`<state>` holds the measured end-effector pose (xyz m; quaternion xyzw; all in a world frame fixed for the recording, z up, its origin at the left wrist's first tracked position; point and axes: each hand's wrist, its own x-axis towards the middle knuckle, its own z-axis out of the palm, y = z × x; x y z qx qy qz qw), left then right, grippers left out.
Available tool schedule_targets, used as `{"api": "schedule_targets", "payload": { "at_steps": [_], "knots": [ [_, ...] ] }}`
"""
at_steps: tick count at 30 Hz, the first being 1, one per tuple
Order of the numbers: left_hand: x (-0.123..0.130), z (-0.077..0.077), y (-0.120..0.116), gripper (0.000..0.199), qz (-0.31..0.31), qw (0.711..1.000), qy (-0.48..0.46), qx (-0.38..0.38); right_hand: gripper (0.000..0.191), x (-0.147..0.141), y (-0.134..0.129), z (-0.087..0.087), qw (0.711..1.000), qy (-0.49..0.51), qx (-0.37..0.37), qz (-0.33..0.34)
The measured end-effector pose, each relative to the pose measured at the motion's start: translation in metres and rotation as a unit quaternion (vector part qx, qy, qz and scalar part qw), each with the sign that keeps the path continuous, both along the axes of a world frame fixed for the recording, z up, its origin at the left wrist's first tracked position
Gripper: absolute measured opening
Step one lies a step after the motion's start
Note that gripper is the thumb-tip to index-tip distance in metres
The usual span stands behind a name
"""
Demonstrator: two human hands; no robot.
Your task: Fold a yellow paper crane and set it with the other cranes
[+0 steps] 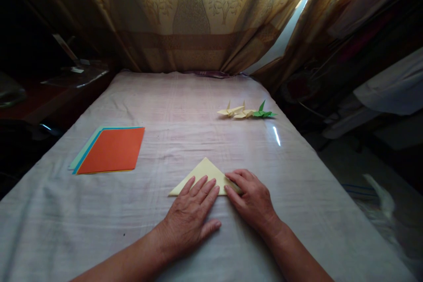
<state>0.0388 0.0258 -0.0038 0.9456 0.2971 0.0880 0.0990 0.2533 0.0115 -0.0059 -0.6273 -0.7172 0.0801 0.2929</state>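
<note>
A sheet of pale yellow paper (207, 168), folded into a triangle, lies on the cloth before me with its point facing away. My left hand (190, 211) is open and rests flat on the paper's left and middle part, fingers stretched out and thumb off to the side below the folded edge. At the right corner, my right hand (253, 196) is curled over the paper, its thumb near the bottom edge and its index finger on the sloping side. That corner is hidden beneath the hand.
A stack of coloured square papers, with an orange sheet (114, 150) on top, lies to the left. Farther back on the right stand two cream paper cranes (230, 111) and a green paper crane (263, 113). A curtain (191, 22) hangs behind the cloth-covered surface (172, 101).
</note>
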Motion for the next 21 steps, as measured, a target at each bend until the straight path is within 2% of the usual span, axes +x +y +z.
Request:
{"api": "schedule_targets", "payload": {
  "at_steps": [6, 10, 21],
  "knots": [
    [0.001, 0.003, 0.0, 0.065, 0.005, 1.0, 0.02, 0.01, 0.028, -0.006, 0.0, 0.003, 0.999, -0.017, 0.002, -0.028],
    [0.001, 0.002, 0.0, 0.066, 0.002, 0.999, 0.031, 0.026, 0.044, -0.008, 0.0, 0.0, 0.996, -0.065, -0.016, -0.059],
    [0.0, 0.0, 0.0, 0.064, -0.001, 0.999, 0.016, 0.047, 0.065, 0.012, -0.009, 0.001, 0.979, -0.108, -0.128, -0.118]
  ]
}}
